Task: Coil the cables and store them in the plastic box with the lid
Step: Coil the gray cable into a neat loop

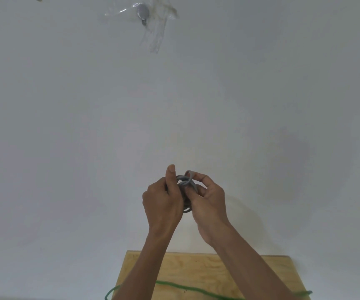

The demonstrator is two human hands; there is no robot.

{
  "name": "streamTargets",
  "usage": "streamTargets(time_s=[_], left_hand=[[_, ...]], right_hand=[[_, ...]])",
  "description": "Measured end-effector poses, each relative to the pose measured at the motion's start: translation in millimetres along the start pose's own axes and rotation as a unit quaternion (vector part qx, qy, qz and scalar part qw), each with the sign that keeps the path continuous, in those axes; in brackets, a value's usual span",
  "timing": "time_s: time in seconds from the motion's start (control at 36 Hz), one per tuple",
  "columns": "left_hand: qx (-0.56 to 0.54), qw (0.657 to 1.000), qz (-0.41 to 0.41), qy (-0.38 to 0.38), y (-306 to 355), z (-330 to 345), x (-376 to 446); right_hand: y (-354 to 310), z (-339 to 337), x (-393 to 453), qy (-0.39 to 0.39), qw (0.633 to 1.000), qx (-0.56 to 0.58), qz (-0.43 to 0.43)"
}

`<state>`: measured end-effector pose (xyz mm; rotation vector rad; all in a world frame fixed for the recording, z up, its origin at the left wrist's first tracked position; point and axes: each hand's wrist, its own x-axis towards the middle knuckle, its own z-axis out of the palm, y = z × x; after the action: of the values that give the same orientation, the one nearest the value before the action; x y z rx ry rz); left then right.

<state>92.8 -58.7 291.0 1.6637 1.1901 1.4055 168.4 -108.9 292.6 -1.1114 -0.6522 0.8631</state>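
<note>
- Cables are the work item: a grey cable [184,185], wound into a small coil, is held up in front of a pale wall [66,126], above the far edge of a wooden table [196,269].
- Left hand [163,202]: the fingers are curled around the left side of the coil, with the thumb raised straight along its upper edge. This hand acts as the clamp that keeps the loops stacked.
- Centre: the coil is mostly covered by both hands. Only a few loops show at top and bottom, so the number of turns cannot be told.
- Right hand [207,198]: the fingertips pinch a short loop or free end at the top of the coil, probably to tuck or wrap it around the bundle. The two hands are together, touching across the coil.
- Handling judgement: the grey cable appears light, flexible and smooth-jacketed. It is likely to spring open if released, so grip across all loops at once, not on a single strand.
- Below the hands: a green cable [181,287] lies uncoiled across the table, running from the left edge to the right. It looks soft and limp; take it near one end to begin winding.
- The plastic box with the lid is not in view.
</note>
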Motion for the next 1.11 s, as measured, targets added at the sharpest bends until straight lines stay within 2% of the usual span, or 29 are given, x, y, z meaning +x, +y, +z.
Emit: streamTargets(time_s=[0.17, 0.31, 0.5, 0.64, 0.83, 1.03, 1.11], left_hand=[[0.006, 1.000, 0.014, 0.026, -3.1, 1.2, -0.9], [-0.038, 0.999, 0.025, 0.020, -4.9, -2.6, 2.1], [-0.064, 0.998, -0.018, -0.013, -17.4, -6.5, 10.8], [-0.041, 0.999, -0.016, -0.007, -24.3, -2.2, 10.4], [0.084, 0.996, 0.017, 0.037, -27.8, 3.5, 9.8], [0.130, 0.990, -0.006, 0.061, -29.6, 4.9, 20.0], [0.132, 0.988, -0.017, 0.079, -36.8, 2.7, 27.3]], right_hand=[[-4.2, 9.1, 1.6, 0.028, 0.999, 0.039, 0.009], [-8.1, 7.1, 4.5, -0.021, 0.993, 0.095, 0.066], [-4.0, -6.5, 1.3, -0.135, 0.985, -0.102, 0.025], [-7.8, -9.8, 3.2, -0.152, 0.968, -0.200, 0.028], [-13.2, -7.5, -1.5, -0.095, 0.876, -0.472, -0.034], [-2.3, 0.8, -11.5, -0.073, 0.803, -0.584, -0.096], [-4.8, 2.1, -14.8, -0.081, 0.793, -0.594, -0.105]])
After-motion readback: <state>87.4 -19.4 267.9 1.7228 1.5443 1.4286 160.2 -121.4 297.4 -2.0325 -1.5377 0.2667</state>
